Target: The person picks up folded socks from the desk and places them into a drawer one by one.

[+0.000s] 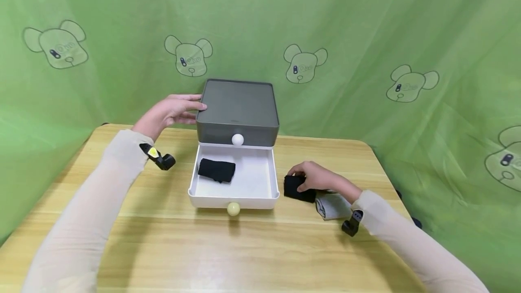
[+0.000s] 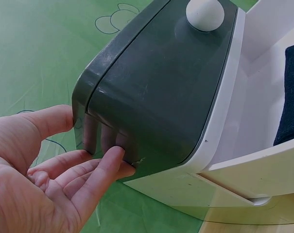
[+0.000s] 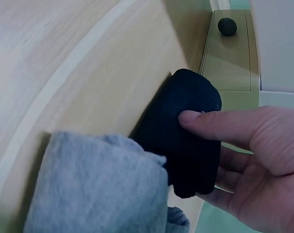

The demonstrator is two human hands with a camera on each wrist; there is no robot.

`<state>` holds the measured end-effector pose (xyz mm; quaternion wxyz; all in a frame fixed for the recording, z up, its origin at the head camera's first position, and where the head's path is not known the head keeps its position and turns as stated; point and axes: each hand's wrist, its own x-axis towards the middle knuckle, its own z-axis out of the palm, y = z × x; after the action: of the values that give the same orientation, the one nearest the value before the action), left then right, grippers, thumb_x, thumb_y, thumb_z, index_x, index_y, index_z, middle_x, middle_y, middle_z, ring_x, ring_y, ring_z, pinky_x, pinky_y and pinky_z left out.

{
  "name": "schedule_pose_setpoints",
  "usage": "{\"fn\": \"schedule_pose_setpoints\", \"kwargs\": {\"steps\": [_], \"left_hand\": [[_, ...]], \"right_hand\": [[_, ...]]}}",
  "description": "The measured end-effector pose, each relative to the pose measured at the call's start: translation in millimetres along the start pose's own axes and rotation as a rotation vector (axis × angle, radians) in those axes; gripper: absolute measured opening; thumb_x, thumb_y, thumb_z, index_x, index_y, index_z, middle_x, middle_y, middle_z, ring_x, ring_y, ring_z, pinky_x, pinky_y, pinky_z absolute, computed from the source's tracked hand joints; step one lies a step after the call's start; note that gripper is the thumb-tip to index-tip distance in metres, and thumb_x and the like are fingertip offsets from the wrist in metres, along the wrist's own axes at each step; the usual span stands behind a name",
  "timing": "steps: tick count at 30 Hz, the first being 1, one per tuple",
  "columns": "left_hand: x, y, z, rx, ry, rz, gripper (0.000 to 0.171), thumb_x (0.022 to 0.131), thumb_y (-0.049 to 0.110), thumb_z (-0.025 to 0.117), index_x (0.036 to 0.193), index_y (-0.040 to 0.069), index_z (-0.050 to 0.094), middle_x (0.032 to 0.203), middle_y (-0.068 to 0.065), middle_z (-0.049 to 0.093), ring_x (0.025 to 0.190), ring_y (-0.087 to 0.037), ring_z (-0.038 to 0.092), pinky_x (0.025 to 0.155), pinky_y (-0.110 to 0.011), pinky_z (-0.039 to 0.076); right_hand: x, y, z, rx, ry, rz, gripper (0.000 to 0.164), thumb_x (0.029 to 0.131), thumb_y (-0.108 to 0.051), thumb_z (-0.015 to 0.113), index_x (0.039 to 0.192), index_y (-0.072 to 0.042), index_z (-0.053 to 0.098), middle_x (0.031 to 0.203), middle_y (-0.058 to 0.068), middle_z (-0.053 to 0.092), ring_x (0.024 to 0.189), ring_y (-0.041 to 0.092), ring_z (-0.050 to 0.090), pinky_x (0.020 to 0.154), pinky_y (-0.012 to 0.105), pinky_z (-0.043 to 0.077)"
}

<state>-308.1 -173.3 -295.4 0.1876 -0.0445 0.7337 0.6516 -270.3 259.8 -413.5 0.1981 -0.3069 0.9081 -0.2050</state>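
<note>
My left hand rests against the left side of a grey-topped drawer box, fingers fairly straight on its side and top edge. The white lower drawer is pulled out, and a folded black cloth bundle lies in its left half. To the right of the box, my right hand pinches a second folded black cloth bundle, thumb on one face and fingers behind. Beside it on the table lies a folded grey cloth, partly under the right wrist in the head view.
The upper grey drawer is closed and has a white round knob; a pale yellow knob sits on the open drawer's front. Everything stands on a wooden table. A green curtain with bear-head drawings hangs behind.
</note>
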Motion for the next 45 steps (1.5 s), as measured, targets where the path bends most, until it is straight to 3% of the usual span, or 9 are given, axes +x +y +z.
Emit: {"fn": "schedule_pose_setpoints", "kwargs": {"steps": [4,7,12,26,35,39,45], "left_hand": [[-0.2,0.0,0.7,0.002,-0.002,-0.002,0.071,0.1,0.012,0.065,0.161,0.019,0.029,0.159,-0.016,0.043,0.116,-0.026,0.065,0.083,-0.021,0.063],[-0.9,0.5,0.5,0.01,-0.003,-0.006,0.072,0.1,0.012,0.065,0.161,0.019,0.029,0.16,-0.016,0.043,0.114,-0.025,0.065,0.083,-0.021,0.063],[-1.4,2.6,-0.4,0.019,-0.008,-0.001,0.072,0.1,0.013,0.065,0.161,0.019,0.027,0.161,-0.016,0.04,0.14,-0.036,0.05,0.083,-0.02,0.063],[0.9,0.3,0.8,0.007,-0.011,-0.007,0.073,0.099,0.012,0.065,0.161,0.019,0.027,0.161,-0.016,0.04,0.143,-0.038,0.046,0.084,-0.021,0.063],[-1.1,1.0,0.6,0.017,-0.002,-0.003,0.072,0.1,0.012,0.065,0.161,0.019,0.027,0.161,-0.017,0.041,0.143,-0.037,0.047,0.083,-0.02,0.063],[-1.2,0.1,0.9,0.019,-0.003,0.003,0.072,0.1,0.012,0.064,0.161,0.018,0.027,0.16,-0.018,0.041,0.143,-0.037,0.047,0.083,-0.02,0.063],[0.3,0.3,0.0,0.006,-0.012,0.0,0.073,0.1,0.012,0.064,0.162,0.019,0.026,0.162,-0.015,0.038,0.143,-0.038,0.046,0.083,-0.021,0.063]], "right_hand": [[1.1,0.4,1.8,0.054,-0.006,0.004,0.044,0.08,0.003,0.081,0.123,0.001,0.069,0.11,0.016,0.074,0.098,0.024,0.069,0.079,0.032,0.062],[2.3,1.1,2.7,0.081,-0.008,0.001,0.043,0.081,0.003,0.08,0.123,0.001,0.069,0.108,0.015,0.074,0.095,0.022,0.068,0.078,0.03,0.061],[4.6,0.9,0.6,0.066,-0.011,-0.023,0.042,0.081,0.003,0.079,0.122,0.002,0.069,0.104,0.015,0.075,0.091,0.021,0.068,0.075,0.029,0.06],[4.5,-4.3,-5.7,0.079,-0.072,-0.118,0.039,0.081,0.004,0.078,0.12,0.003,0.072,0.103,0.017,0.077,0.081,0.016,0.066,0.07,0.023,0.057],[-1.5,-8.2,-24.0,0.135,-0.007,-0.098,0.042,0.083,0.001,0.079,0.124,0.003,0.07,0.107,0.016,0.075,0.085,0.015,0.062,0.075,0.022,0.057],[-4.6,-12.0,-33.9,0.169,0.033,-0.079,0.043,0.085,-0.002,0.079,0.126,0.004,0.068,0.116,0.019,0.073,0.092,0.018,0.063,0.082,0.028,0.058],[-9.2,-16.3,-50.5,0.162,0.11,-0.082,0.047,0.087,-0.008,0.08,0.13,0.002,0.066,0.131,0.023,0.068,0.119,0.038,0.064,0.106,0.054,0.054]]}}
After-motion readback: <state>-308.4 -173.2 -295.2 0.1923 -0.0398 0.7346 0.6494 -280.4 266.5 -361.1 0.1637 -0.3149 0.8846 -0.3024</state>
